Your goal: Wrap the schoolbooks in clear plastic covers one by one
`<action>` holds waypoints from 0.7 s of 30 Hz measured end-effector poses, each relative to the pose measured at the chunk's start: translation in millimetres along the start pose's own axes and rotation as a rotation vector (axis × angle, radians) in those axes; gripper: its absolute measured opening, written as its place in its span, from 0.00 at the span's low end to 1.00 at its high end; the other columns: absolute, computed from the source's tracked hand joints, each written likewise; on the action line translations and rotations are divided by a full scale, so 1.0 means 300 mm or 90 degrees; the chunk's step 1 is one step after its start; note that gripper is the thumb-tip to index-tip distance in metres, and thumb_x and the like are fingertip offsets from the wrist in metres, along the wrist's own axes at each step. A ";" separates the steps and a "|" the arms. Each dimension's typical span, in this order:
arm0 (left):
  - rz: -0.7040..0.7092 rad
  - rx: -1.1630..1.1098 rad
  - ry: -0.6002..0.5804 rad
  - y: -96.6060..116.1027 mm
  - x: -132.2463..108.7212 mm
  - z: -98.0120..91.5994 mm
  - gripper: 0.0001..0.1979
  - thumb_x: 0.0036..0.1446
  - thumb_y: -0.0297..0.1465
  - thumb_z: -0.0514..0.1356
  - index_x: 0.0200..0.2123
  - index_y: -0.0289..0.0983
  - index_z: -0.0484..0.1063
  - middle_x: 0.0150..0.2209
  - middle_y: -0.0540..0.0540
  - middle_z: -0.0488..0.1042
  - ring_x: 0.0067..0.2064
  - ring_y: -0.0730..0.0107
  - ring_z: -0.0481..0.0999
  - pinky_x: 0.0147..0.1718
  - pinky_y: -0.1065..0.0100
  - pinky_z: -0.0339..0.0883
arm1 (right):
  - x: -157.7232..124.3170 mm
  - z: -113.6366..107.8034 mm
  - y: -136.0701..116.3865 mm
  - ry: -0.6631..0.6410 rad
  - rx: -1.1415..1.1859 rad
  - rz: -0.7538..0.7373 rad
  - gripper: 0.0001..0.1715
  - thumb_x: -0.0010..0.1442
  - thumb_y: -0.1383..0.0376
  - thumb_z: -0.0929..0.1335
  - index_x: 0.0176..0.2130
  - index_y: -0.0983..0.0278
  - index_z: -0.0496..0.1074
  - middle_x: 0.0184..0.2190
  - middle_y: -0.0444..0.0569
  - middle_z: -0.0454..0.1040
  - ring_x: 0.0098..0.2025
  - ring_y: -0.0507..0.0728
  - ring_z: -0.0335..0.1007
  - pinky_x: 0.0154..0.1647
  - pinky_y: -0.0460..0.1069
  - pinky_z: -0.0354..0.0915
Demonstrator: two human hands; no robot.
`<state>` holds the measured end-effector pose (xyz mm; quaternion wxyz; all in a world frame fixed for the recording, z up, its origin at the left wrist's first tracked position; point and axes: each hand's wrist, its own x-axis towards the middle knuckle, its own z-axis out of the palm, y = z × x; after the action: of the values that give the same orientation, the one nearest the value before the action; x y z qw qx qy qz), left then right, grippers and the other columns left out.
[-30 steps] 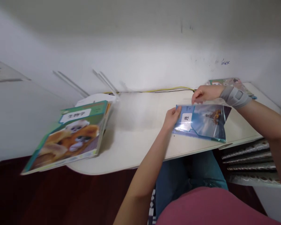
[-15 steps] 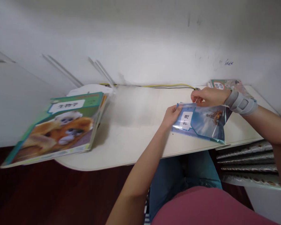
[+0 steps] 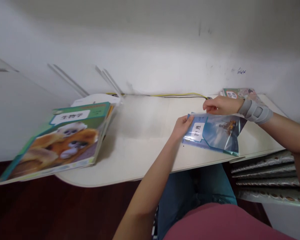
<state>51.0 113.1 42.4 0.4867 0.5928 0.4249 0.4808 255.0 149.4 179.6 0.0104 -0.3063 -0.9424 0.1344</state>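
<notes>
A blue book in a clear, shiny plastic cover lies on the white desk, turned sideways. My left hand grips its left upper corner, thumb on top. Above the book's upper edge is my right hand, its fingers curled together; whether they pinch part of the clear cover is too small to tell. A grey brace wraps the right wrist. Behind that wrist a pink and green book is partly hidden.
A stack of books with a monkey cover sits at the desk's left end, overhanging the edge. A yellow and black cable runs along the wall. Patterned drawers or shelves stand below the right side of the desk.
The view has tilted slightly, so the desk and books appear a little lower. My right hand's fingers look more closed; my left hand keeps its hold on the book.
</notes>
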 end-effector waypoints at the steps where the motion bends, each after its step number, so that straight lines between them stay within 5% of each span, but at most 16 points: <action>1: 0.000 0.000 -0.009 0.003 -0.001 -0.001 0.29 0.52 0.57 0.55 0.19 0.37 0.55 0.18 0.55 0.53 0.21 0.79 0.51 0.21 0.71 0.44 | 0.001 -0.001 0.004 0.012 0.021 -0.003 0.08 0.57 0.67 0.62 0.40 0.63 0.66 0.28 0.43 0.72 0.26 0.49 0.62 0.30 0.45 0.55; 4: 0.003 0.009 -0.027 0.010 -0.005 -0.007 0.29 0.51 0.57 0.54 0.19 0.38 0.54 0.18 0.55 0.52 0.21 0.79 0.50 0.21 0.71 0.43 | 0.006 -0.005 0.003 0.032 0.050 -0.029 0.04 0.57 0.66 0.62 0.32 0.64 0.66 0.25 0.41 0.68 0.25 0.47 0.56 0.28 0.44 0.53; 7: 0.006 0.031 -0.026 0.015 -0.008 -0.011 0.30 0.50 0.58 0.55 0.18 0.38 0.53 0.18 0.55 0.51 0.21 0.79 0.50 0.21 0.71 0.42 | 0.014 -0.006 -0.012 0.035 0.046 -0.056 0.11 0.58 0.66 0.61 0.26 0.65 0.66 0.22 0.40 0.65 0.25 0.47 0.56 0.28 0.44 0.53; 17: -0.011 0.045 -0.038 0.017 -0.011 -0.003 0.29 0.50 0.57 0.55 0.18 0.38 0.53 0.17 0.56 0.51 0.21 0.79 0.51 0.20 0.71 0.43 | 0.024 0.005 -0.028 0.009 -0.012 0.012 0.11 0.56 0.68 0.62 0.26 0.65 0.72 0.26 0.46 0.73 0.27 0.50 0.64 0.32 0.46 0.58; 21: -0.078 0.055 -0.052 -0.027 0.002 -0.008 0.26 0.49 0.55 0.57 0.21 0.37 0.63 0.18 0.53 0.62 0.22 0.75 0.61 0.20 0.72 0.52 | 0.032 0.014 -0.017 0.062 -0.032 -0.029 0.10 0.56 0.68 0.62 0.27 0.64 0.70 0.28 0.47 0.73 0.29 0.51 0.64 0.34 0.47 0.59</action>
<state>48.6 115.4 34.6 0.5062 0.6052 0.4603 0.4069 243.7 149.9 176.3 0.0517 -0.2913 -0.9504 0.0957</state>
